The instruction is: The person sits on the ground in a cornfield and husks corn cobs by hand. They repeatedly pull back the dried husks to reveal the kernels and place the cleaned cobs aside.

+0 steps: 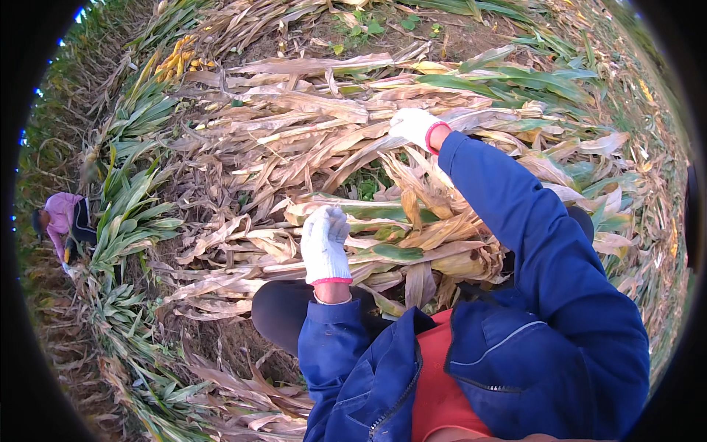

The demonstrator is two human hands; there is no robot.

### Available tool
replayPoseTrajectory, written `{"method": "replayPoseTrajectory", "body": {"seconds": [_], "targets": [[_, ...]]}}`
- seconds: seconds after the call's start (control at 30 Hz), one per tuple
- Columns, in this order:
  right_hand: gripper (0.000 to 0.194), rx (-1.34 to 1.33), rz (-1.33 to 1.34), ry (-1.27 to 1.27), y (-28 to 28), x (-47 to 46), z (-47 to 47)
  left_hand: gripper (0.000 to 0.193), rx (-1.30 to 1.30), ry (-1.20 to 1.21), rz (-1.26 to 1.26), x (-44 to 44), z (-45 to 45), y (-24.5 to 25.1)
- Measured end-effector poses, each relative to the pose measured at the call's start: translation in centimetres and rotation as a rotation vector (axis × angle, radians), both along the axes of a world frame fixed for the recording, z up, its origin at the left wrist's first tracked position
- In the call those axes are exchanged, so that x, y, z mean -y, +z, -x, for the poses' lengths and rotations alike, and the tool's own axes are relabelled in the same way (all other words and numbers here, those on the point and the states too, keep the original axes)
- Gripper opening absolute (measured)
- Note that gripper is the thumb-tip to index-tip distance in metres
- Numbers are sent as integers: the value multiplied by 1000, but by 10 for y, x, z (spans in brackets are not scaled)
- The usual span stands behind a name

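My left hand [326,243], in a white knit glove with a red cuff edge, is raised in front of my knee with its fingers curled. Whether anything is inside them is hidden. Cut corn stalks [309,127] with dry tan leaves lie in a thick layer before me. My right hand [413,128], gloved the same way, reaches farther out and rests on or just above these stalks. Its fingers are turned away, so its grip is not visible. Between my arms and my body lie dry corn husks [431,190], and a husk-wrapped corn ear [469,264] appears close to my lap.
At the upper left is a heap of husked yellow corn ears [179,59]. A row of green cut stalks [130,204] runs down the left side. Beyond it, a person in a pink top [62,212] bends beside standing corn [49,127]. Bare soil [397,33] shows ahead.
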State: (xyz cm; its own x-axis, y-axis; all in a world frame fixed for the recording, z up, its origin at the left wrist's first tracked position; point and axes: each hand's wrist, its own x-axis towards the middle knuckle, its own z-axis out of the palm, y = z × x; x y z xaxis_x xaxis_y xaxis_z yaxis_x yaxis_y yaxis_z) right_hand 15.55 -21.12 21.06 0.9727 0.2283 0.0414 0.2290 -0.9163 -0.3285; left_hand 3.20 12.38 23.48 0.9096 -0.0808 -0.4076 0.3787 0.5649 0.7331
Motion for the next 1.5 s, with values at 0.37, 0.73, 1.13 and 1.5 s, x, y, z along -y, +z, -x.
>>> {"method": "replayPoseTrajectory", "body": {"seconds": [0.37, 0.73, 1.13, 1.5], "targets": [[38, -318, -81, -561, -92, 42, -31, 18, -82, -14, -40, 24, -6, 5], [42, -288, 323, -614, -151, 102, -86, 13, -94, -108, -79, 37, -18, -15], [45, -183, 200, -149, -104, 82, 8, 16, -102, -197, -152, 43, -11, -13], [36, -193, -106, 50, -12, -144, 58, 14, 477, -142, -538, 74, 8, 58]]}}
